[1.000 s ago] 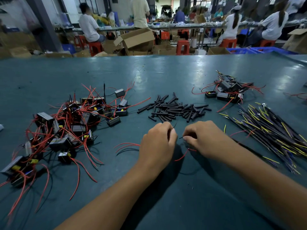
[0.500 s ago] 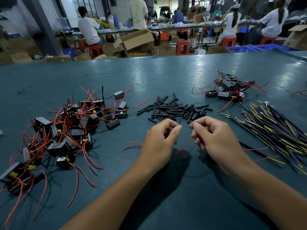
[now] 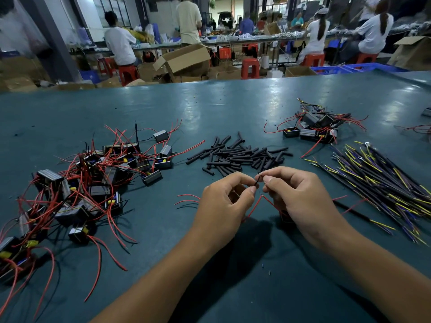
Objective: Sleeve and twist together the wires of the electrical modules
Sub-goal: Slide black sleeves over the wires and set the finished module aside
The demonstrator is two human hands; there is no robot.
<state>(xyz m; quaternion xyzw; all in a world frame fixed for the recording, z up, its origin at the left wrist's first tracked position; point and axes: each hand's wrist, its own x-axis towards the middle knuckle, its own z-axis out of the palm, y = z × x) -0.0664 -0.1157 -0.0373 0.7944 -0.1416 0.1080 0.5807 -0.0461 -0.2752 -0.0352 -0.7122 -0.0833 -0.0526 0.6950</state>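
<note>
Since a second ago both hands have come up off the table and drawn closer, so that their fingertips now almost meet above the green table (image 3: 233, 101), where before they rested low on it. The left hand (image 3: 224, 206) has its fingers curled, with thumb and forefinger pinching a short black sleeve (image 3: 256, 182) that stands nearly upright between the two hands. The right hand (image 3: 296, 197) is curled too, its thumb and forefinger pinching at the top of the sleeve, where a thin wire end shows. Two red wires (image 3: 255, 205) run down from the fingertips in a V shape and pass under the hands; what they lead to is hidden. Just beyond the hands lies a loose heap of black sleeves (image 3: 240, 155). To the left is a big tangle of small black modules with red wires (image 3: 88, 183). A smaller pile of modules (image 3: 314, 129) sits at the far right, and nearer on the right lies a bundle of black, yellow and purple wires (image 3: 382, 183). Behind the table, people sit on red stools (image 3: 250, 67) among cardboard boxes (image 3: 184, 58).
</note>
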